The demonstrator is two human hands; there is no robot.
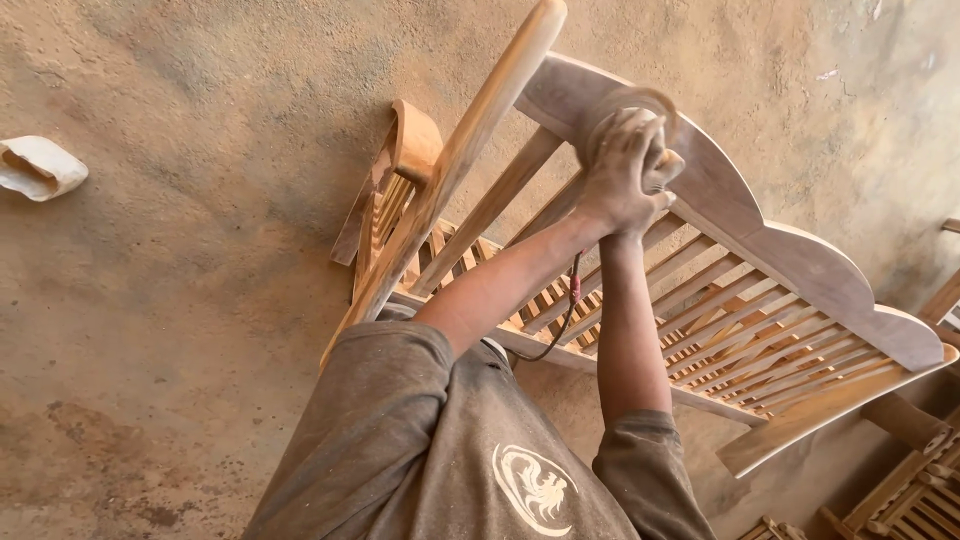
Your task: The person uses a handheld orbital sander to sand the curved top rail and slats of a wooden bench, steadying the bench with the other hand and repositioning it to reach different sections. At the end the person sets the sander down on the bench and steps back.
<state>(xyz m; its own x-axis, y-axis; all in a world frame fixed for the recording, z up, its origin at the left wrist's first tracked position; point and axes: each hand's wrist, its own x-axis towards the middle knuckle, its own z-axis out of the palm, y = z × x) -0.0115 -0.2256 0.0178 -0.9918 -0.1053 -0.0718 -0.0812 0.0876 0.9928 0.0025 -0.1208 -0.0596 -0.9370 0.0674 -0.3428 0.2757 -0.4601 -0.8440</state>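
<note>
A dusty, tan concrete floor (200, 300) fills the background, darkened by stains toward the lower left; on it a bare wooden bench (760, 300) is stood, seen from above and behind, with a scalloped top rail (800, 260), many thin slats below that rail and a long round post (470, 140) rising at the bench's left end; a curved armrest (405, 150) is seen just left of that post. Both hands are brought together on the top rail near its left end; the left hand (615, 170) is laid over the top, fingers curled closed round a small power sander (660, 160), whose blurred disc (630, 100) is pressed against the rail's edge; the right hand (665, 170) is mostly hidden beneath the left, only some fingertips showing at the tool, so its grip cannot be told for certain. A dark cable (570, 310) is hung down from the tool across the bench slats, between the two forearms. A pale scrap of crumpled material (38, 167) is left on the floor well apart from the bench, far to its left; parts of further slatted furniture (920, 480) are crowded just beside the bench's right end. A dusty grey shirt (450, 450) covers the lower foreground, masking the bench's near legs.
</note>
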